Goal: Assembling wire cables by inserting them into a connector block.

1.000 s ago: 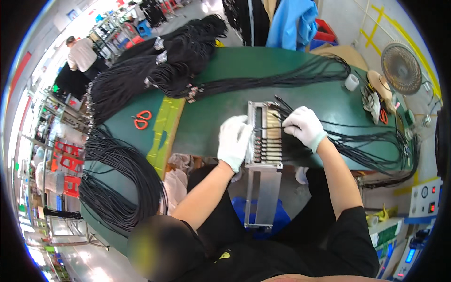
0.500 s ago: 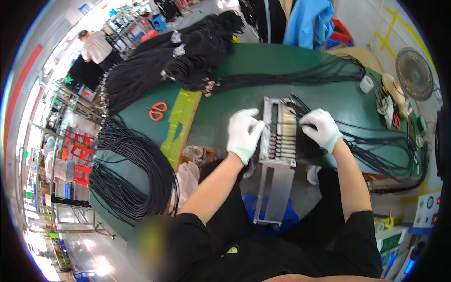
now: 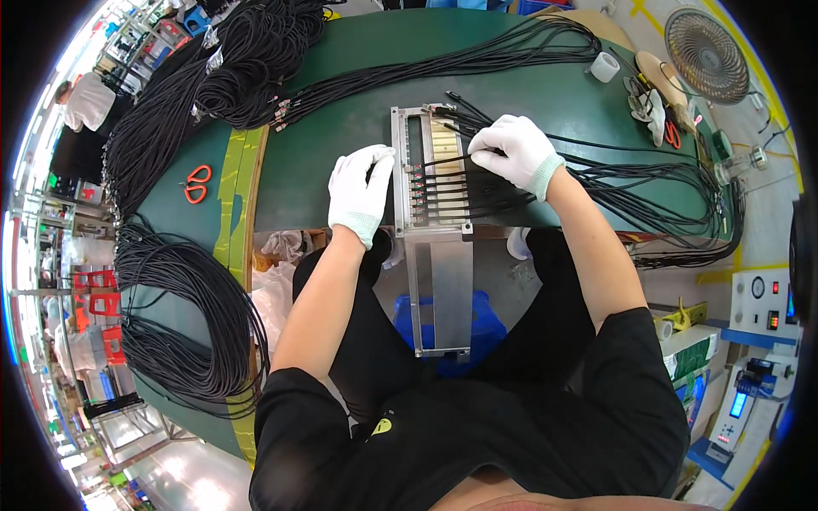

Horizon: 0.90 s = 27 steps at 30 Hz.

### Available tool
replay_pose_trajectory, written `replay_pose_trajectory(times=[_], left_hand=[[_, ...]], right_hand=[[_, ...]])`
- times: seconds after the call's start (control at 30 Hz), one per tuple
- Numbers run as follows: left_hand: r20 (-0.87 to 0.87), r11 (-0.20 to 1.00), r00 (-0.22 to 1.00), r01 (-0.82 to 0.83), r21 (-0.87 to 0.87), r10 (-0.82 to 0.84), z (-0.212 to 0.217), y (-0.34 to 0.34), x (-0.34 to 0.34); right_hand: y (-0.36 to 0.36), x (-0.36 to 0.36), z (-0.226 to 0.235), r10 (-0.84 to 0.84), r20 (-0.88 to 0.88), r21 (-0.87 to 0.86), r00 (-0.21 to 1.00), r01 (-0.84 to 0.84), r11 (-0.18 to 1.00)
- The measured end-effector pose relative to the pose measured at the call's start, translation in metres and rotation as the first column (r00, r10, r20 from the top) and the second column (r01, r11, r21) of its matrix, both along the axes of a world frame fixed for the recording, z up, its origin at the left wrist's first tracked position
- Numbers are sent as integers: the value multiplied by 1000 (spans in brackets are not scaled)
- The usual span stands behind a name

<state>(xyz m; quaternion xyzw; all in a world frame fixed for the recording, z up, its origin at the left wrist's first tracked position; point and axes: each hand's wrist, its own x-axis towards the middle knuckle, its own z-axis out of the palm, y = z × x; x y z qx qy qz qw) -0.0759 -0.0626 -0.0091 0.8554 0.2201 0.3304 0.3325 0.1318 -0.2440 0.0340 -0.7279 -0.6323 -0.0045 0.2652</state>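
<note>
A metal slotted fixture [image 3: 423, 175] lies on the green table [image 3: 332, 153], its long plate hanging over the near edge. Several black cables [image 3: 648, 183] run from the right into its slots. My left hand [image 3: 360, 189], in a white glove, rests flat against the fixture's left rail. My right hand [image 3: 511, 151], also gloved, presses on the cables just right of the fixture, fingers curled over them.
Large bundles of black cable [image 3: 230, 60] lie at the far left, more coils [image 3: 179, 315] hang at the near left. Orange scissors [image 3: 197, 182] lie left, a tape roll [image 3: 604, 66] and fan [image 3: 704, 43] far right. Another person [image 3: 85, 106] stands far left.
The view has shifted closer over the fixture. My right hand slid slightly along the cables toward the fixture; my left hand stays on the left rail.
</note>
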Motion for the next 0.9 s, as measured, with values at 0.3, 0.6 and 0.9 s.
replay_pose_trajectory(times=[0.3, 0.6, 0.9], left_hand=[[-93, 1000, 996, -7, 7, 8, 4, 0, -2], [-369, 863, 925, 255, 436, -88, 13, -38, 9], [-231, 912, 964, 211, 351, -135, 3, -32, 15]], right_hand=[[2, -6, 6, -26, 65, -55, 998, 29, 998], [9, -6, -4, -34, 75, -2, 997, 35, 999], [16, 10, -11, -215, 285, -10, 934, 227, 974]])
